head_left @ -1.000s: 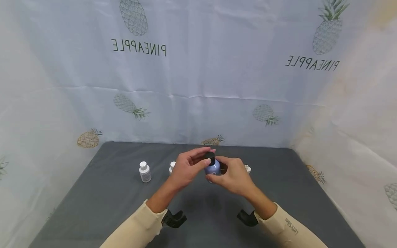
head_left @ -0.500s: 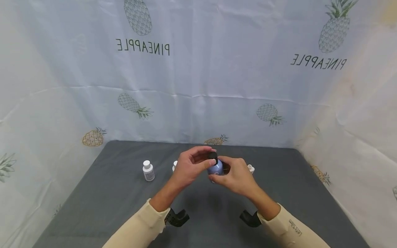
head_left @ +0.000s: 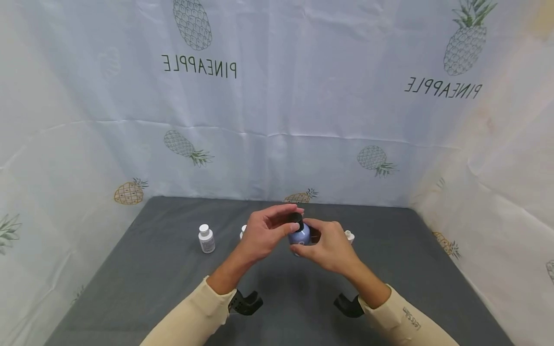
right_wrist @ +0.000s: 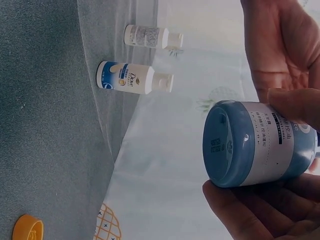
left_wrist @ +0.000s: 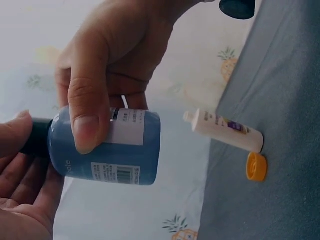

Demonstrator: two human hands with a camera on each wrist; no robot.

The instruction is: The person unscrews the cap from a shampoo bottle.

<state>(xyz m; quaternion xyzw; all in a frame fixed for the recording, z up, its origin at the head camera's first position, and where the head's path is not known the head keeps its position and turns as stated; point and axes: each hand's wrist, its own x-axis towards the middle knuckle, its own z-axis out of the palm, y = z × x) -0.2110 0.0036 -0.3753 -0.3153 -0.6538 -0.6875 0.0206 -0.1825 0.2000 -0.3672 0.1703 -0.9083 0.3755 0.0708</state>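
Both hands hold one blue bottle (head_left: 301, 236) above the dark table, in the middle of the head view. My right hand (head_left: 331, 246) grips its body, thumb on the near side and fingers behind. Thumb and fingers of my left hand (head_left: 261, 235) pinch the black cap (left_wrist: 38, 136), which sits on the bottle neck. A white label with a barcode shows on the bottle in the left wrist view. The right wrist view gives the bottle's base and another label, while the cap is hidden there.
A white bottle (head_left: 207, 239) stands left on the dark table (head_left: 143, 288). Another, a Dove bottle (right_wrist: 132, 77), is partly behind my left hand. Behind my right hand stands an uncapped white bottle (left_wrist: 227, 131), an orange cap (left_wrist: 257, 167) beside it. Pineapple-print curtains (head_left: 277, 96) surround the table.
The head view has shifted slightly, moving the scene a little to the right. Both hands keep their hold on the bottle and its cap, with hardly any other difference.
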